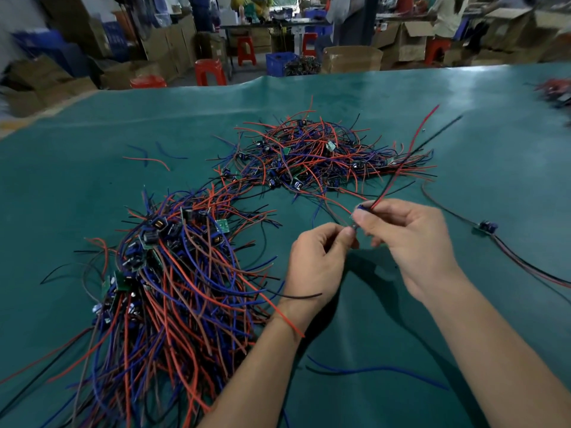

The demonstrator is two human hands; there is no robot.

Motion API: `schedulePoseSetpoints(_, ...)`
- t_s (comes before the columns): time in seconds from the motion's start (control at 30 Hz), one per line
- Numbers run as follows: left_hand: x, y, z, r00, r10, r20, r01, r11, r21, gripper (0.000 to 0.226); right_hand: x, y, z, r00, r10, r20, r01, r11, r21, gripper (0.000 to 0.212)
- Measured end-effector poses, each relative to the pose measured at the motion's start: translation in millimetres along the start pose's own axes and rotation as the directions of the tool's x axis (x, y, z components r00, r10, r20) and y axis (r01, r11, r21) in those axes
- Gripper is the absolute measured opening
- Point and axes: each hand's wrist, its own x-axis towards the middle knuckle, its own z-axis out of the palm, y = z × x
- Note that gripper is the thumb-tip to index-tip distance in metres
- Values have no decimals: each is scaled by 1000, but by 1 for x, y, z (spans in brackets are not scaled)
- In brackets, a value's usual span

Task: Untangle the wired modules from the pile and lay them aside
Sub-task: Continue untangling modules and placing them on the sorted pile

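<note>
Two hands met above the green mat (463, 125): right hand (411, 242) pinched a wired module (360, 208), left hand (318, 261) pinched its wire end. Tangled pile (173, 273) lay left; one separated module (488, 227) sat right.

No legible text or labels.

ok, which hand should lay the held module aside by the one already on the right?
Right, probably. The right hand pinches the module and is nearer the laid-aside module; the left hand only pinches its wires.
</note>
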Motion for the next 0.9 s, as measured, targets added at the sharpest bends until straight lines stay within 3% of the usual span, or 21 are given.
schedulePoseSetpoints(0.2, -4, 5, -1, 995, 23, 98, -18, 998, -54, 31, 6, -34, -16, 953, -57, -297, 105, 984, 146, 12)
schedulePoseSetpoints(0.3, -5, 4, -1, 996, 26, 84, -23, 999, -37, 32, 10, -80, -16, 931, -114, -346, 184, 967, 175, 12)
schedulePoseSetpoints(0.37, -4, 2, 0, 997, 9, 71, -9, 1000, 8, 33, 12, -113, -4, 944, -207, -258, 250, 957, 150, 14)
schedulePoseSetpoints(0.47, -3, 0, 2, 998, -14, 54, 12, 999, 49, 32, 16, -148, 32, 967, -253, 30, 248, 962, 116, 22)
schedulePoseSetpoints(0.53, -3, 0, 2, 999, -28, 27, 27, 998, 52, 32, 18, -154, 65, 949, -193, 248, 181, 981, 71, 22)
schedulePoseSetpoints(0.63, -2, 1, 1, 1000, -14, 6, 14, 999, 42, 32, 28, -140, 107, 876, -20, 483, 139, 967, -212, 38)
schedulePoseSetpoints(0.7, -2, 1, 0, 1000, -12, 0, 12, 999, 32, 34, 46, -120, 116, 864, 96, 494, 169, 870, -464, 40)
schedulePoseSetpoints(0.8, -2, 1, 1, 999, -30, -13, 30, 1000, -4, 34, 82, -82, 105, 934, 125, 334, 216, 549, -808, 24)
schedulePoseSetpoints(0.9, -1, 0, 1, 999, -39, -31, 40, 999, 29, 33, 95, -43, 86, 954, 213, 210, 134, 324, -937, 31)
